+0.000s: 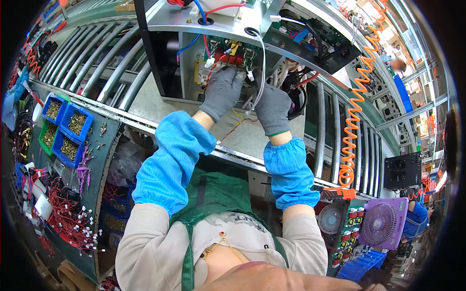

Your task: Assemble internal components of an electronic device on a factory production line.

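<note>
Three blue bins [89,128] and one green bin [47,149] (all four hold screws [76,123]) sit left. One open metal chassis [228,25], circuit board [250,51] inside, stands between conveyor rollers [112,82]; left hand [223,92] and right hand [273,107] reach in, fingertips partly hidden, grip unclear.

Light falls bright and fairly even on the fingers [232,81], with darker recesses in the metal cabinet [177,20] just beyond them. Rollers [120,71] to their left carry glints. Far right of them, the background [412,87] softens and bends toward a black rim.
</note>
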A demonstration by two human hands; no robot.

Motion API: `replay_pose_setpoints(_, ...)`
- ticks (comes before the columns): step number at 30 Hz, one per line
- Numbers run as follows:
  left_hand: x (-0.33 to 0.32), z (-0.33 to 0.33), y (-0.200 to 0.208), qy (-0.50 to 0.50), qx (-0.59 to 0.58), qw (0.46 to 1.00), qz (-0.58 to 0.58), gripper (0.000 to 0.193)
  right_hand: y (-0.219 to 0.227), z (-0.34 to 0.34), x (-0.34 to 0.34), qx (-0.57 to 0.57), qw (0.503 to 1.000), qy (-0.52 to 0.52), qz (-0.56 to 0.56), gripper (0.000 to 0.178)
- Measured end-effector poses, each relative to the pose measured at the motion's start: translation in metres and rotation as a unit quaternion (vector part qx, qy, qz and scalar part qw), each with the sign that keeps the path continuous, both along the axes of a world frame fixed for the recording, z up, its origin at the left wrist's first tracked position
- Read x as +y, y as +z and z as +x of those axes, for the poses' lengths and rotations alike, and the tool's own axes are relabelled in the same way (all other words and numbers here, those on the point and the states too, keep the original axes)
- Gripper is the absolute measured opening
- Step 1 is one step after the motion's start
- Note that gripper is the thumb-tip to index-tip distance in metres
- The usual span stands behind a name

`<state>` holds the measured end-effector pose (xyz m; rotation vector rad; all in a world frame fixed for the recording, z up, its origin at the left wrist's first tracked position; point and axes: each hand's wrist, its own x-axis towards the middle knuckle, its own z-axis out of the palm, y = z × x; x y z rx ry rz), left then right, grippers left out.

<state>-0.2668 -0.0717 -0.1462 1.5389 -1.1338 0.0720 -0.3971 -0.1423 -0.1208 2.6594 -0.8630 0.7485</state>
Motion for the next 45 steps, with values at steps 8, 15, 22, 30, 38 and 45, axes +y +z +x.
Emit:
replay_pose_setpoints(8,-0.006,-0.002,-0.002,0.001,0.019,0.999,0.030,0.025,0.018,0.009,-0.005,0.093,0.995,0.013,0.038,0.013)
replay_pose_setpoints(15,-0.001,0.007,-0.003,-0.032,-0.208,0.963,0.167,0.022,-0.028,-0.010,-0.009,0.129,0.988,-0.087,0.012,0.015)
replay_pose_setpoints(22,0.161,0.016,-0.004,-0.075,-0.102,0.992,0.030,0.044,-0.019,-0.039,0.031,-0.076,0.987,0.019,0.138,0.058)
replay_pose_setpoints(30,0.530,0.078,-0.037,0.603,0.074,0.793,-0.051,0.025,-0.044,-0.086,-0.002,-0.016,0.995,0.090,0.043,0.040)
replay_pose_setpoints(38,0.737,0.070,-0.081,0.730,0.312,0.436,0.423,0.041,-0.036,-0.079,0.001,0.076,0.993,0.070,0.065,0.029)
replay_pose_setpoints(45,0.834,0.093,-0.113,0.646,0.100,0.494,0.573,0.026,-0.010,-0.078,0.009,0.092,0.989,0.103,0.054,0.027)
